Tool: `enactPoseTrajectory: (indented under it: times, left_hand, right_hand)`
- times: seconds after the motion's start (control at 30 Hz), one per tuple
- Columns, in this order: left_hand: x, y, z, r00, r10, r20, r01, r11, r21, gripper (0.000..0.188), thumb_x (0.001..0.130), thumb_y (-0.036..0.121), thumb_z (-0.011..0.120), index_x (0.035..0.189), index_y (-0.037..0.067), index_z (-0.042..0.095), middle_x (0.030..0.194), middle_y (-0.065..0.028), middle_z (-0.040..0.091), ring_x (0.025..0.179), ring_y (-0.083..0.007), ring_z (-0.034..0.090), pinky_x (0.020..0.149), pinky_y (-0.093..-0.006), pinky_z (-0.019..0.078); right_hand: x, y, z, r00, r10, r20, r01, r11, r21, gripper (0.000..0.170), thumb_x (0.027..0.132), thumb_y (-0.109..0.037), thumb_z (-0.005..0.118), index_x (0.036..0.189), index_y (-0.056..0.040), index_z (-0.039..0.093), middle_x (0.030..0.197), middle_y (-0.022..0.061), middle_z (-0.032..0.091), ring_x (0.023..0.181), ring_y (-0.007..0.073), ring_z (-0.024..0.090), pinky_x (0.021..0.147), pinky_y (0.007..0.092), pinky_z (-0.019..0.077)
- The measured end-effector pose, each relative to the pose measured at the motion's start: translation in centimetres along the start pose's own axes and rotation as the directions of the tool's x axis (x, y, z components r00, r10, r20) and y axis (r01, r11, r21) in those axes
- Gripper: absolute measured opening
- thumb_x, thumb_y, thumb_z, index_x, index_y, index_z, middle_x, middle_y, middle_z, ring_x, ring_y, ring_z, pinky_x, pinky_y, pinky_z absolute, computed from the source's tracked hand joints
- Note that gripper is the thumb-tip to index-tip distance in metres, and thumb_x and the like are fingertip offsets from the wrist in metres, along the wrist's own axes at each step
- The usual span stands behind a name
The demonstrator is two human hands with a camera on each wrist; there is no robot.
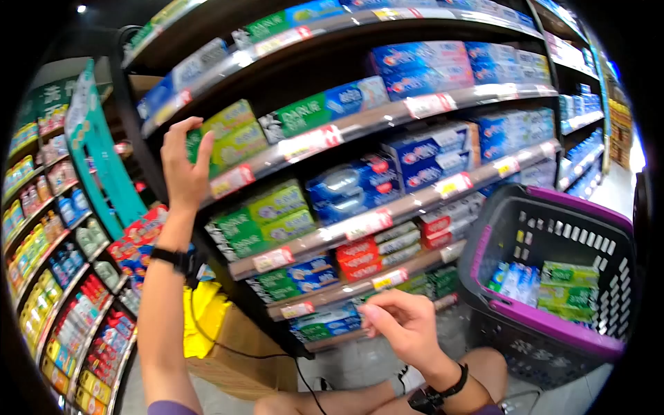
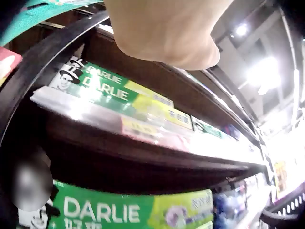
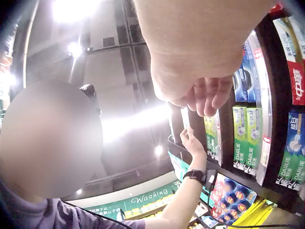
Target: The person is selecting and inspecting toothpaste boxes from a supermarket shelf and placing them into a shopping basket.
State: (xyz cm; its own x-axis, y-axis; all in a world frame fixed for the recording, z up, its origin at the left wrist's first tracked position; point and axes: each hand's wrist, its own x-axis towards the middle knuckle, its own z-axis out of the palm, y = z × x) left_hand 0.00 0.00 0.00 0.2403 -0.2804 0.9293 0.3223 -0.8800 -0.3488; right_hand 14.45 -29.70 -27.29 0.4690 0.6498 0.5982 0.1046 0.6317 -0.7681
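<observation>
My left hand point(image 1: 184, 167) is raised at the left end of a middle shelf, its fingers loosely bent and the thumb apart. It overlaps the edge of stacked green and yellow Darlie toothpaste boxes point(image 1: 238, 137). In the left wrist view, the heel of that hand point(image 2: 167, 36) shows above these Darlie boxes point(image 2: 107, 88), its fingers hidden. My right hand point(image 1: 403, 324) hovers before the lower shelves with fingers loosely curled and nothing held. The right wrist view shows its relaxed fingers point(image 3: 209, 95). More Darlie boxes point(image 1: 266, 218) lie one shelf below the left hand.
A grey basket with a purple rim point(image 1: 561, 333) stands at the right, with green toothpaste boxes point(image 1: 568, 289) and blue-white packs point(image 1: 515, 282) inside. A cardboard carton point(image 1: 242, 356) with yellow cloth point(image 1: 205, 318) sits at the shelf's left foot. A black cable point(image 1: 238, 349) hangs across it.
</observation>
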Motion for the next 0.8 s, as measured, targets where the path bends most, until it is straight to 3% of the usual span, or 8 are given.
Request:
enactPoseTrajectory:
  times: [0.13, 0.23, 0.37, 0.47, 0.57, 0.63, 0.73, 0.8]
  left_hand:
    - [-6.7, 7.1, 0.3, 0.971, 0.238, -0.003, -0.237, 0.969, 0.068, 0.024, 0.085, 0.008, 0.071, 0.107, 0.002, 0.065, 0.114, -0.0157, 0.065, 0.109, -0.0352, 0.060, 0.094, -0.0411, 0.0443]
    - [-9.4, 10.7, -1.2, 0.832, 0.551, 0.063, -0.541, 0.831, -0.129, 0.023, 0.074, -0.003, 0.065, 0.098, -0.003, 0.065, 0.097, -0.0190, 0.066, 0.090, -0.0382, 0.065, 0.084, -0.0503, 0.0490]
    - [-14.7, 16.6, -1.8, 0.898, 0.437, 0.048, -0.397, 0.852, -0.340, 0.020, 0.078, 0.001, 0.061, 0.097, -0.006, 0.063, 0.094, -0.0197, 0.065, 0.085, -0.0377, 0.063, 0.076, -0.0490, 0.0508]
    - [-16.9, 16.9, -0.2, 0.953, 0.299, -0.044, -0.290, 0.864, -0.411, 0.016, 0.086, 0.004, 0.058, 0.098, -0.007, 0.060, 0.089, -0.0208, 0.064, 0.082, -0.0393, 0.063, 0.073, -0.0492, 0.0514]
    - [-20.7, 15.3, 0.5, 0.972, 0.164, -0.169, -0.215, 0.909, -0.356, 0.018, 0.091, 0.003, 0.052, 0.099, -0.011, 0.060, 0.085, -0.0242, 0.064, 0.077, -0.0430, 0.063, 0.070, -0.0501, 0.0526]
    - [-24.0, 14.5, -0.1, 0.975, 0.040, -0.220, -0.124, 0.915, -0.385, 0.021, 0.093, 0.004, 0.049, 0.099, -0.013, 0.060, 0.083, -0.0243, 0.063, 0.074, -0.0412, 0.062, 0.067, -0.0495, 0.0522]
    - [-28.3, 10.0, 0.2, 0.969, -0.111, -0.222, 0.007, 0.906, -0.423, 0.024, 0.095, 0.003, 0.044, 0.098, -0.016, 0.059, 0.085, -0.0244, 0.062, 0.073, -0.0373, 0.059, 0.067, -0.0465, 0.0493]
    - [-29.9, 7.4, 0.4, 0.970, -0.183, -0.162, 0.077, 0.857, -0.509, 0.027, 0.096, 0.004, 0.040, 0.097, -0.016, 0.058, 0.086, -0.0248, 0.060, 0.075, -0.0357, 0.056, 0.069, -0.0442, 0.0457]
  right_hand:
    - [0.7, -1.6, -1.3, 0.967, 0.194, 0.164, -0.214, 0.971, 0.110, 0.019, 0.098, -0.015, 0.062, 0.098, 0.0028, 0.069, 0.077, 0.0081, 0.069, 0.063, 0.0123, 0.064, 0.056, 0.0248, 0.0515]
    - [3.7, -3.1, -1.0, 0.931, 0.200, 0.306, -0.282, 0.925, 0.253, 0.022, 0.099, -0.021, 0.062, 0.098, 0.0002, 0.067, 0.075, 0.0080, 0.067, 0.059, 0.0129, 0.064, 0.052, 0.0239, 0.0501]
    - [7.7, -6.8, -4.3, 0.961, 0.174, 0.214, -0.163, 0.984, -0.067, 0.024, 0.096, -0.023, 0.065, 0.099, 0.0011, 0.067, 0.075, 0.0082, 0.068, 0.056, 0.0123, 0.063, 0.049, 0.0242, 0.0493]
    - [11.7, -8.2, -7.5, 0.956, 0.275, 0.102, -0.261, 0.957, -0.128, 0.029, 0.096, -0.030, 0.064, 0.100, -0.0013, 0.068, 0.079, 0.0061, 0.068, 0.058, 0.0141, 0.064, 0.057, 0.0232, 0.0494]
    - [14.6, -9.4, -12.0, 0.916, 0.397, -0.058, -0.361, 0.750, -0.555, 0.032, 0.096, -0.032, 0.064, 0.109, -0.0039, 0.069, 0.088, 0.0058, 0.068, 0.069, 0.0126, 0.063, 0.061, 0.0264, 0.0508]
    - [15.6, -9.2, -16.5, 0.862, 0.437, -0.256, -0.460, 0.460, -0.760, 0.032, 0.096, -0.033, 0.064, 0.110, -0.0049, 0.069, 0.090, 0.0063, 0.069, 0.066, 0.0104, 0.063, 0.057, 0.0244, 0.0504]
    - [14.9, -6.7, -27.9, 0.754, 0.482, -0.446, -0.597, 0.218, -0.772, 0.025, 0.094, -0.029, 0.065, 0.094, -0.0044, 0.071, 0.070, 0.0048, 0.067, 0.059, 0.0130, 0.064, 0.051, 0.0274, 0.0527]
    - [11.7, -4.9, -36.0, 0.541, 0.551, -0.635, -0.589, -0.291, -0.754, 0.026, 0.091, -0.028, 0.066, 0.098, -0.0033, 0.072, 0.078, 0.0101, 0.070, 0.065, 0.0187, 0.068, 0.053, 0.0329, 0.0548]
